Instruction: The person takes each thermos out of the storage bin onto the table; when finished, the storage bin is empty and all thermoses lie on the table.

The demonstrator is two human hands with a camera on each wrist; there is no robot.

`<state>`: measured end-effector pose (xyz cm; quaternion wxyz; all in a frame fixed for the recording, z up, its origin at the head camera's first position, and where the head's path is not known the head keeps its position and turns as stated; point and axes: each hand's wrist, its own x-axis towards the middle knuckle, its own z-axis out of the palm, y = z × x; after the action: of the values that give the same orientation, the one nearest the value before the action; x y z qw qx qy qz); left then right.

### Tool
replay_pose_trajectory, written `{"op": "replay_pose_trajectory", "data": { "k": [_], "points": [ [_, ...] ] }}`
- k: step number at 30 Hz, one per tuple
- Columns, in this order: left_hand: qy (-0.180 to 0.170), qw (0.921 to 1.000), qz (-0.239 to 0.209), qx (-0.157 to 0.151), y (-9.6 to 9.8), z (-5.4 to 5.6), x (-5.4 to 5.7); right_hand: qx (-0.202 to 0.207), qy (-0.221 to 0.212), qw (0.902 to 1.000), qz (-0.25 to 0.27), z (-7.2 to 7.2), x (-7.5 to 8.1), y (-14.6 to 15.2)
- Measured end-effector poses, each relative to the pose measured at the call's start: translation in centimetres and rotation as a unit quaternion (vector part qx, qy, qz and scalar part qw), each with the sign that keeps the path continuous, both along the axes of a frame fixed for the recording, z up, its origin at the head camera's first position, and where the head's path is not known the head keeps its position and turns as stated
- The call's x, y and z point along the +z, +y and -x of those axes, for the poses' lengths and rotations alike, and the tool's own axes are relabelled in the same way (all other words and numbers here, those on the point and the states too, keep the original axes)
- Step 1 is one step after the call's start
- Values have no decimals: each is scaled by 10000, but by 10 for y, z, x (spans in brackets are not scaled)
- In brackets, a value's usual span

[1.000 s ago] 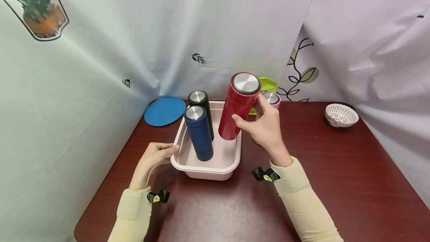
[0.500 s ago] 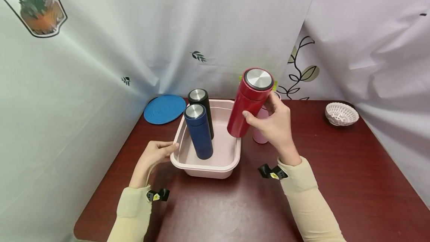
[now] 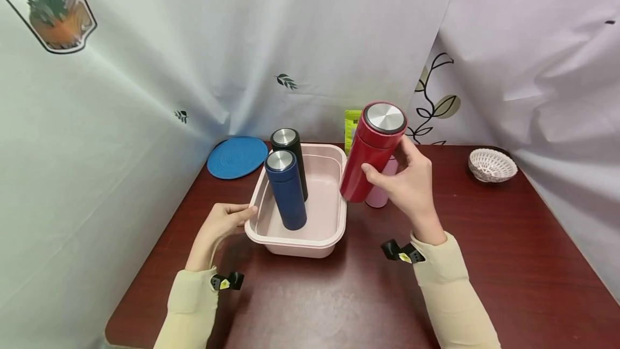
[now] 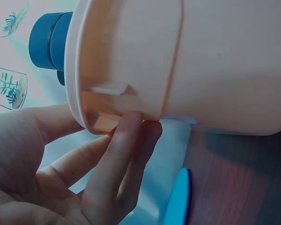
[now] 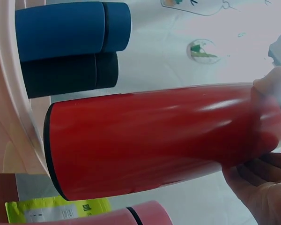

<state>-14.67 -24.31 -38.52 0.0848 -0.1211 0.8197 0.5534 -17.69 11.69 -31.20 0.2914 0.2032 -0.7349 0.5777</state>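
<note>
Red flask (image 3: 367,147) is pinched by right grip (image 3: 409,182); only the head view shows its steel top (image 3: 386,117).

A person's bare left hand (image 3: 224,224) and bare right hand (image 3: 409,183) extend from pale yellow long sleeves (image 3: 452,295) with thick cuffs (image 3: 192,283), each bearing a small black device (image 3: 235,280) marked yellow.

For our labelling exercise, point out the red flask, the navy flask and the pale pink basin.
Red flask (image 5: 154,143), right wrist view: middle of the body.
Navy flask (image 3: 288,194), head view: middle of the body.
Pale pink basin (image 3: 301,250), head view: front wall.
</note>
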Motion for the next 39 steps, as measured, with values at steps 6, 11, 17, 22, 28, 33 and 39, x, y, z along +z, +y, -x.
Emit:
{"op": "replay_pose_trajectory", "data": {
  "k": [6, 11, 17, 22, 28, 33, 39],
  "points": [
    [-45, 10000, 12, -4, 0, -2, -1, -314, -69, 9991, -287, -7, -4, 9],
    [-21, 10000, 24, -31, -1, -4, 0, -307, -63, 9986, -417, -11, -3, 14],
    [-49, 10000, 67, -44, -2, -4, 1, -471, 0, 9969, -628, -12, -3, 20],
    [-47, 10000, 31, -71, -3, -4, 1, -693, -95, 9946, -770, -13, -7, 28],
    [-33, 10000, 10, -56, -1, -4, 3, -850, -245, 9929, -793, -13, -11, 38],
    [1, 10000, 13, -31, -1, -3, 3, -951, -385, 9908, -887, -12, -18, 43],
    [13, 10000, -40, -51, 0, -1, 1, -1090, -590, 9874, -988, -12, -31, 51]
  ]
}}
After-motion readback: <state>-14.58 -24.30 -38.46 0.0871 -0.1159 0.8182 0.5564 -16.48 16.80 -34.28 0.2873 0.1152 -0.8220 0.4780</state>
